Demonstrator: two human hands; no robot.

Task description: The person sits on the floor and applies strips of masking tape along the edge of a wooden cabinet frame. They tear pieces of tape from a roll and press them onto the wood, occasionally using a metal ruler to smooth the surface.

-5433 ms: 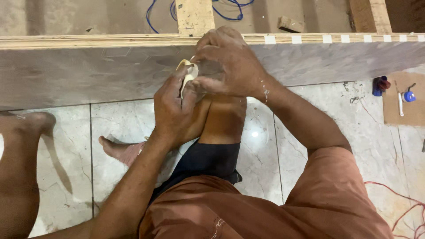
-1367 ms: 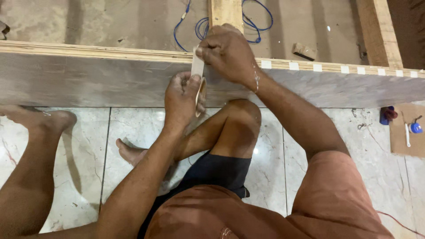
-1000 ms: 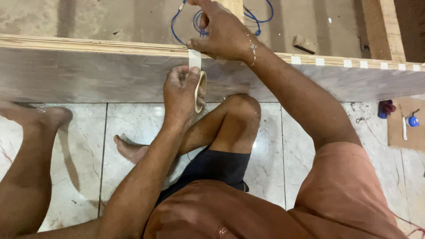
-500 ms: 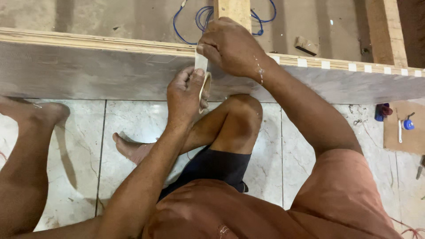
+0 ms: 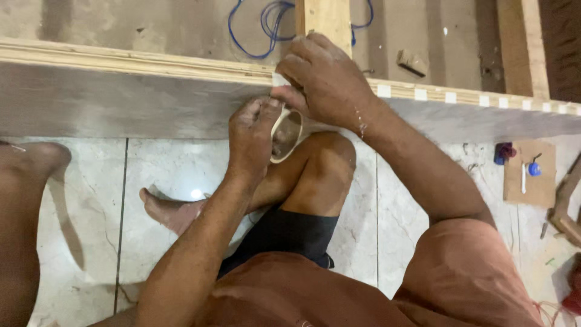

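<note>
Plywood panel (image 5: 121,103) spans the upper frame, its top edge carrying a row of pale tape pieces (image 5: 451,97) at upper right, while the edge to the left is bare. Right hand (image 5: 330,85), fingers curled, presses a tape end onto the edge at top centre. Left hand (image 5: 254,130) just below grips the tape roll (image 5: 287,136)

I see a pale tape roll (image 5: 286,134), papery and matt, probably masking tape. Board edge (image 5: 151,60) is raw layered plywood, rough; its face (image 5: 121,109) reads grey, smooth, low sheen. Floor tiles (image 5: 175,175) are glossy stone-look, reflecting a light. Blue wire (image 5: 260,24) has a shiny plastic jacket. Cardboard piece (image 5: 532,181) is matt brown.
</note>
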